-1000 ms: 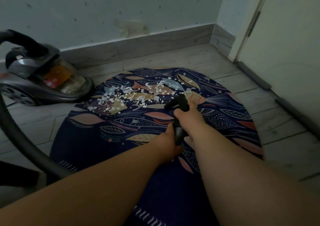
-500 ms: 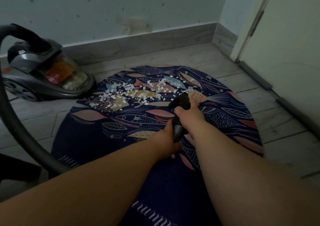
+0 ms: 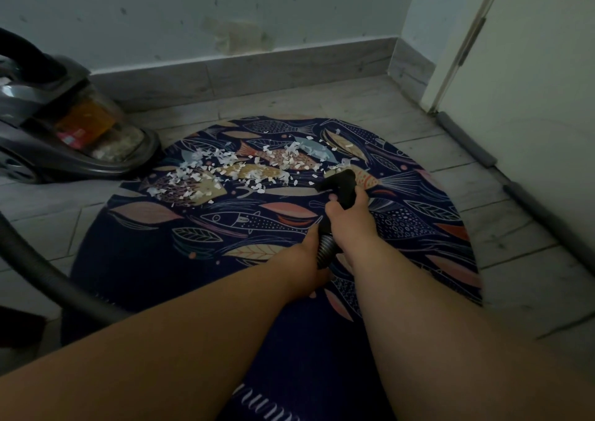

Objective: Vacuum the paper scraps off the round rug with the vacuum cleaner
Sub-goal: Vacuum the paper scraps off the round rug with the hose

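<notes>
A round dark-blue rug [image 3: 154,253] with a fish and leaf pattern lies on the floor. White paper scraps [image 3: 238,169] are strewn over its far half. My right hand [image 3: 349,216] grips the black vacuum nozzle [image 3: 339,184], whose mouth points left, just right of the scraps. Behind it, my left hand [image 3: 307,259] holds the ribbed hose end [image 3: 325,250]. The grey canister vacuum cleaner [image 3: 70,137] stands off the rug at the left.
The thick grey hose [image 3: 48,279] curves across the floor at the left. A tiled skirting and wall run along the back. A white door with a grey draught strip [image 3: 467,143] closes off the right side.
The nozzle has hardly shifted on the rug, staying at the right end of the scraps. Both hands keep their grip. The camera view has drifted a little.
</notes>
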A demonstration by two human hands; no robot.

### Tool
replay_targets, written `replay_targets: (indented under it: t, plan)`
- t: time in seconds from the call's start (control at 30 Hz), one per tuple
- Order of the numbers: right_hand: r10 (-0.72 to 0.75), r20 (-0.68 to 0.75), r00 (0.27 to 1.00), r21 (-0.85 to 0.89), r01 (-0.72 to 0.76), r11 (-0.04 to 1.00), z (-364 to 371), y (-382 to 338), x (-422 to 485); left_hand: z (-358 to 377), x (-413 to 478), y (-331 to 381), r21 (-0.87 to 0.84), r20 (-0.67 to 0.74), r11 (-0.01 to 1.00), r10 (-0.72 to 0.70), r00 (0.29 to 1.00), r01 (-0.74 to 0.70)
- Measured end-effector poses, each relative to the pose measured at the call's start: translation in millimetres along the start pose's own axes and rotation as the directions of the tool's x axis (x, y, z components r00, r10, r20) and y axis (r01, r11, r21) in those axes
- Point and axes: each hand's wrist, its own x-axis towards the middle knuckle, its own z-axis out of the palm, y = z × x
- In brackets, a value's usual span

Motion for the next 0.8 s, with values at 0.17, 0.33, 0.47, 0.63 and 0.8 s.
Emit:
replay_targets:
  t: [0.17, 0.33, 0.47, 0.63, 0.8]
  plan:
    - [-0.027, 0.012, 1.000, -0.034, 0.027, 0.999, 11, -4, 4, -4, 4, -11, -0.013, -0.030, 1.000, -0.004, 1.000, 0.004]
    - [-0.035, 0.058, 0.998, -0.034, 0.037, 0.999, 21, -8, 4, -10, 1, -21, -0.004, -0.038, 1.000, -0.022, 0.999, 0.022]
    - [-0.040, 0.105, 0.994, -0.049, 0.045, 0.998, 31, -14, 4, -15, -3, -28, 0.009, -0.053, 0.999, -0.048, 0.997, 0.048]
    - [-0.040, 0.128, 0.991, -0.066, 0.048, 0.997, 43, -19, 2, -21, -9, -37, 0.018, -0.067, 0.997, -0.076, 0.995, 0.078]
    - [-0.061, 0.191, 0.980, -0.072, 0.076, 0.995, 49, -24, -2, -25, -14, -42, 0.012, -0.073, 0.995, -0.102, 0.992, 0.103]
